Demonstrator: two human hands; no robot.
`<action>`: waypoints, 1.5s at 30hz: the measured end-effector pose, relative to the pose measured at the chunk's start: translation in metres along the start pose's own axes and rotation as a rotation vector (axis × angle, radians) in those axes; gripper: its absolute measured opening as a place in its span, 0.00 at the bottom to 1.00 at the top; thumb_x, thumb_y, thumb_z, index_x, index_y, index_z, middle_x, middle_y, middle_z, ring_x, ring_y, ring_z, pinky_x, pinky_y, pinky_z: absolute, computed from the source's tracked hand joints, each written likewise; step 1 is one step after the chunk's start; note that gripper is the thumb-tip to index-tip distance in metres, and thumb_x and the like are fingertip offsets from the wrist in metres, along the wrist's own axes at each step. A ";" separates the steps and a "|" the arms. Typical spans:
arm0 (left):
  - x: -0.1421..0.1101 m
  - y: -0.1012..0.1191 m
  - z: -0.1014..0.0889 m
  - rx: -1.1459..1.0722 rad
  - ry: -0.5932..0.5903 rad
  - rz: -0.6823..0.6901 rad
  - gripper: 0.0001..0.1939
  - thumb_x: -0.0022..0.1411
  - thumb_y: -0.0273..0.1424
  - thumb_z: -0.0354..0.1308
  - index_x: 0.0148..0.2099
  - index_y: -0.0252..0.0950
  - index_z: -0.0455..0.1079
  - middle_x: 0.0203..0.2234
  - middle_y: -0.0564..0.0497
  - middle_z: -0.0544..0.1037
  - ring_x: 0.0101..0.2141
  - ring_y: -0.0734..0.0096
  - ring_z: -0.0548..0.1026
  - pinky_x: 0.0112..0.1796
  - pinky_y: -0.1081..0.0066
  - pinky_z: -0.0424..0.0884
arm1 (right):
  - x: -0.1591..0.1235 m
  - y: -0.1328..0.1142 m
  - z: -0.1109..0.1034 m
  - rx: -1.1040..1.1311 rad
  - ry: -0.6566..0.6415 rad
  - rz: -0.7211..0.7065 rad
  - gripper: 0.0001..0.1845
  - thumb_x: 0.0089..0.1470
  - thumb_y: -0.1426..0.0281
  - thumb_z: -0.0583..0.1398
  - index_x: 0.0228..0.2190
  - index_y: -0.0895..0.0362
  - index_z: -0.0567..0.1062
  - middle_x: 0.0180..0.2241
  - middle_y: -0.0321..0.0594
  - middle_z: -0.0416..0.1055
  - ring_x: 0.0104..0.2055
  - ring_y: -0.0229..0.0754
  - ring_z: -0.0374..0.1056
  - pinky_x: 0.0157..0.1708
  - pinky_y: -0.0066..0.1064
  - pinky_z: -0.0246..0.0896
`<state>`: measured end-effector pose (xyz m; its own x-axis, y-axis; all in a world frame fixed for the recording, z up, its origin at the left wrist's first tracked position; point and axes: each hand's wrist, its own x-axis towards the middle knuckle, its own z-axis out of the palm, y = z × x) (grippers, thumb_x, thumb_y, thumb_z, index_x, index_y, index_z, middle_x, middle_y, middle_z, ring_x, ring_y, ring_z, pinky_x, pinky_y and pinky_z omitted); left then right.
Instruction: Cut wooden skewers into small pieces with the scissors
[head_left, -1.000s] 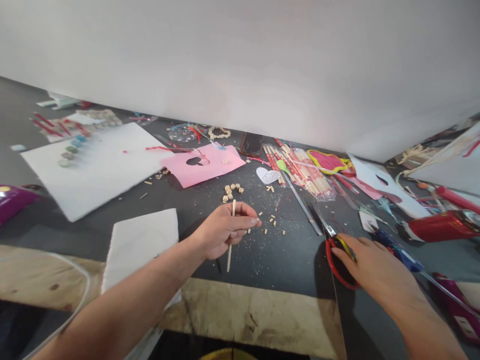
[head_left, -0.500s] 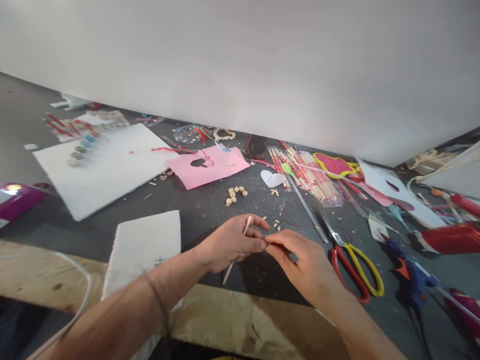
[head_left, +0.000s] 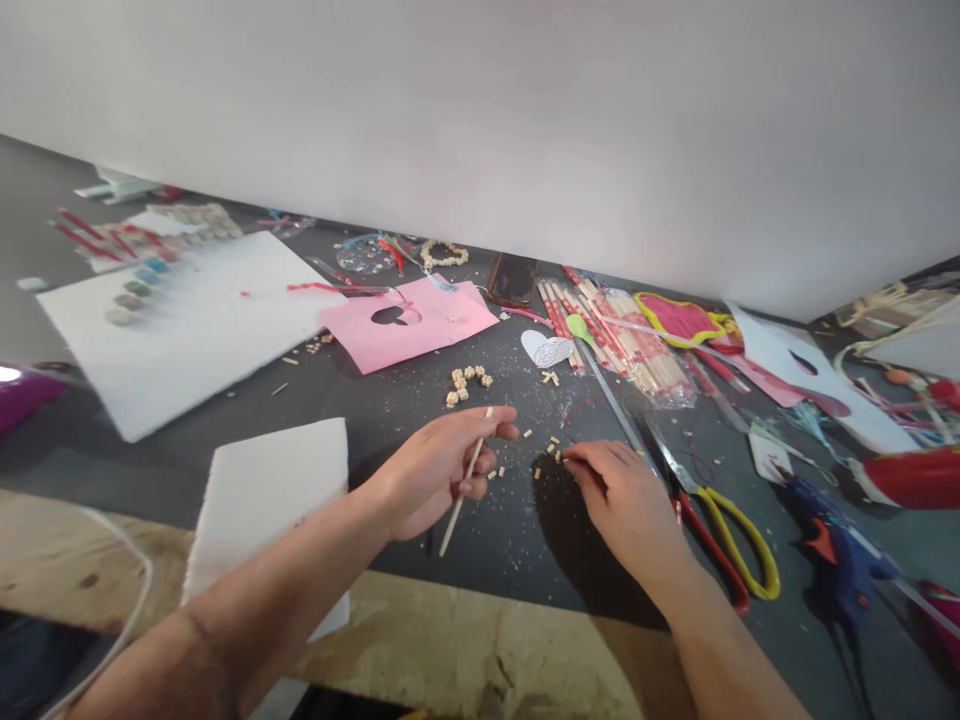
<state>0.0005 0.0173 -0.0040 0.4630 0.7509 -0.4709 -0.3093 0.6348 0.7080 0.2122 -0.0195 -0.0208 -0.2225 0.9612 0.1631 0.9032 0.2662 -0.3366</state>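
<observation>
The left arm comes in from the near left, its forearm slanting across to the middle of the table [head_left: 390,400]. The left hand [head_left: 439,470] is raised a little over the surface, wrist fairly straight, index finger reaching right and the other fingers curled in. The right arm enters from the near right; the right hand [head_left: 622,505] is low, back upward, fingers bent down toward the left.

The left forearm covers part of the white pad [head_left: 285,460], and the right hand and wrist hide part of the red handle of the scissors [head_left: 684,482]. A purple object [head_left: 26,395] is cut off at the left edge, and a red object [head_left: 911,478] at the right.

The left hand is closed round a thin stick [head_left: 451,525], which tilts with its upper end far and right, its lower end near and left. The right fingertips are close together just beside the short pieces [head_left: 537,474] scattered in the middle; whether they pinch one, I cannot tell. A clump of beads [head_left: 459,380] lies beyond the left hand.
</observation>
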 end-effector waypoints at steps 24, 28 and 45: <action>0.001 -0.008 -0.001 0.096 -0.202 -0.081 0.11 0.57 0.32 0.57 0.42 0.33 0.68 0.28 0.51 0.69 0.19 0.87 0.58 0.15 0.84 0.47 | -0.002 0.000 -0.001 -0.091 0.057 0.039 0.10 0.57 0.68 0.53 0.37 0.55 0.72 0.35 0.40 0.70 0.40 0.44 0.64 0.42 0.35 0.58; 0.002 -0.014 0.001 0.121 -0.230 -0.100 0.12 0.57 0.32 0.57 0.43 0.33 0.68 0.28 0.51 0.69 0.18 0.87 0.58 0.14 0.85 0.48 | -0.001 -0.002 0.009 -0.163 0.033 0.017 0.11 0.56 0.67 0.54 0.39 0.56 0.73 0.34 0.41 0.71 0.40 0.45 0.63 0.42 0.36 0.58; 0.003 -0.023 0.007 0.147 -0.250 -0.027 0.13 0.53 0.34 0.59 0.38 0.30 0.73 0.27 0.50 0.70 0.19 0.83 0.62 0.13 0.82 0.59 | -0.007 -0.031 0.002 0.295 0.303 -0.172 0.06 0.51 0.75 0.60 0.34 0.55 0.72 0.32 0.39 0.69 0.35 0.38 0.65 0.37 0.32 0.63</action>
<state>0.0148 0.0036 -0.0183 0.6652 0.6546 -0.3592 -0.1789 0.6068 0.7745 0.1851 -0.0344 -0.0137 -0.2036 0.8483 0.4887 0.7098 0.4718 -0.5231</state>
